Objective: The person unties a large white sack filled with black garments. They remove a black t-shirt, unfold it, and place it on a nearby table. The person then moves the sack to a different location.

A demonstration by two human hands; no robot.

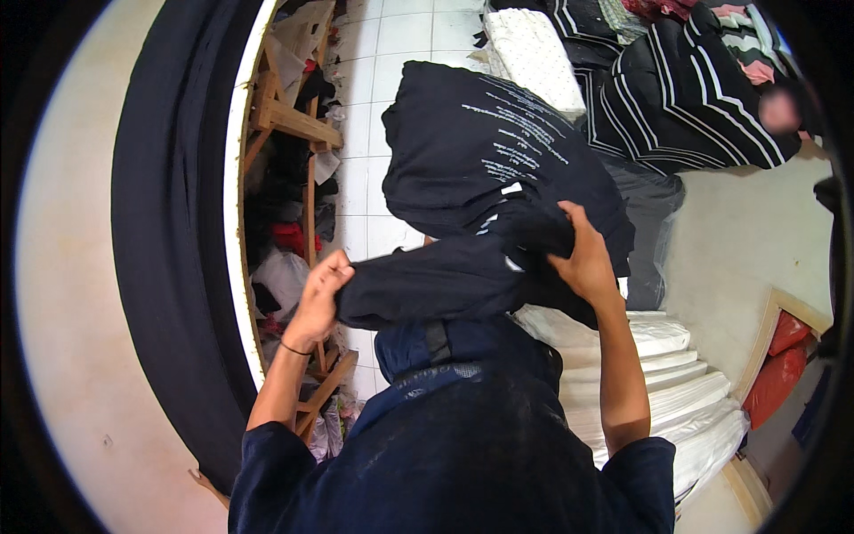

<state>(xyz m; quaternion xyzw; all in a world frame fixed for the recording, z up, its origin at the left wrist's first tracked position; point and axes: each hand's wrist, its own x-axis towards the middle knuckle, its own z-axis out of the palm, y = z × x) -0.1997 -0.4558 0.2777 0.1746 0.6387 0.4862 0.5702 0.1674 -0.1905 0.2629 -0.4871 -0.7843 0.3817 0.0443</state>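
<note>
A folded black garment [427,283] stretches across in front of me, held up at both ends above my lap. At its left end my left hand [322,292] is closed in a fist around the cloth. My right hand [585,254] grips the bunched right part, thumb and fingers to either side of the dark fabric; its fingertips are partly hidden. Just beyond lies a pile of black shirts [436,133] with rows of small white print. Where the held cloth ends and the pile begins is hard to make out.
To my left runs a long table edge [242,178] with black cloth [173,222] along it. Wooden framing [298,125] and scraps sit below. White wrapped bundles [658,374] are stacked at right. Someone in a striped black garment [658,98] is at the far right, near a white patterned block [534,58].
</note>
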